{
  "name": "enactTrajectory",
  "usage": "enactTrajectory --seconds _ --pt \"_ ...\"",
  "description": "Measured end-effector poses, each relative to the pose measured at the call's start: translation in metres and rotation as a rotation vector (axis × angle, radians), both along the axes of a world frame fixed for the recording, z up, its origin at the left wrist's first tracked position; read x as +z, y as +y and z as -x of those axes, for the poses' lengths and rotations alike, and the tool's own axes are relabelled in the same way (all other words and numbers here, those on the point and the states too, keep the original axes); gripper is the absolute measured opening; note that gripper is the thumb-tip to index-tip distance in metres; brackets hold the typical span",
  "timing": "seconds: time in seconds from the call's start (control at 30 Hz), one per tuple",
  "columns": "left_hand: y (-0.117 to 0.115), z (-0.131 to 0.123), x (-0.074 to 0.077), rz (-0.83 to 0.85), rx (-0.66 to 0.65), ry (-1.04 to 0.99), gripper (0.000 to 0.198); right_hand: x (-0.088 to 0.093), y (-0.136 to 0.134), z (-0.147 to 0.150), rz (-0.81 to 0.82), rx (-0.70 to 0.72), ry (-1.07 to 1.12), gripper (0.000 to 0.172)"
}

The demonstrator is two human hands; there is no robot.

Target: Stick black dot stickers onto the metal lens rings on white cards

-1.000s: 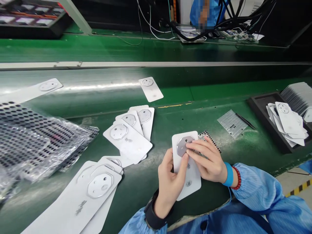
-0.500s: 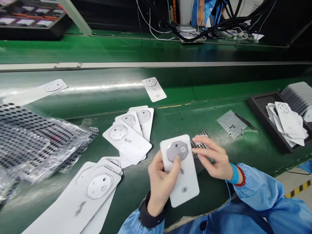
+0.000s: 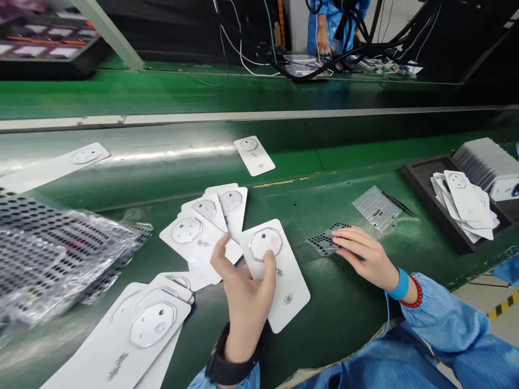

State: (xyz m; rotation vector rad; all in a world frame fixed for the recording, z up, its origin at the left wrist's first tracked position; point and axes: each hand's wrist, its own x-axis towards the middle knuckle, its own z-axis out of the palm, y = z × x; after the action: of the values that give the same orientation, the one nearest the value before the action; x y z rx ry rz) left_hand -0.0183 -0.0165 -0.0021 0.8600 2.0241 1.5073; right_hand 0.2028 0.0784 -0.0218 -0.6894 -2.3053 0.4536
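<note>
A white rectangular card [image 3: 284, 292] stands tilted in the left hand [image 3: 245, 313], its long axis leaning across the view and its lower end just above the green table [image 3: 336, 308]. Near its top end sits a pale octagonal patch with a thin silver rim [image 3: 265, 243], with a small dark hole in it. The left thumb presses the patch's lower edge, and the other fingers lie behind the card. Small grey printed marks run down the card below the patch. A small clear film sheet dotted with black spots [image 3: 326, 240] lies flat on the table, with the fingertips [image 3: 338, 236] of the right hand [image 3: 367, 256] resting on it.
</note>
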Motion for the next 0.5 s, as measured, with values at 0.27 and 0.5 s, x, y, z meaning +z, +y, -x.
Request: enactTrajectory --seconds 0.27,0.5 --pt "0.002 -0.011 -0.002 -0.013 -0.538 0.078 0.035 0.018 -0.009 0.019 -0.034 0.099 0.015 0.032" --pt "0.008 -0.025 -0.009 0.038 -0.55 -0.292 0.03 0.016 -0.008 0.034 0.143 0.124 0.143 0.018"
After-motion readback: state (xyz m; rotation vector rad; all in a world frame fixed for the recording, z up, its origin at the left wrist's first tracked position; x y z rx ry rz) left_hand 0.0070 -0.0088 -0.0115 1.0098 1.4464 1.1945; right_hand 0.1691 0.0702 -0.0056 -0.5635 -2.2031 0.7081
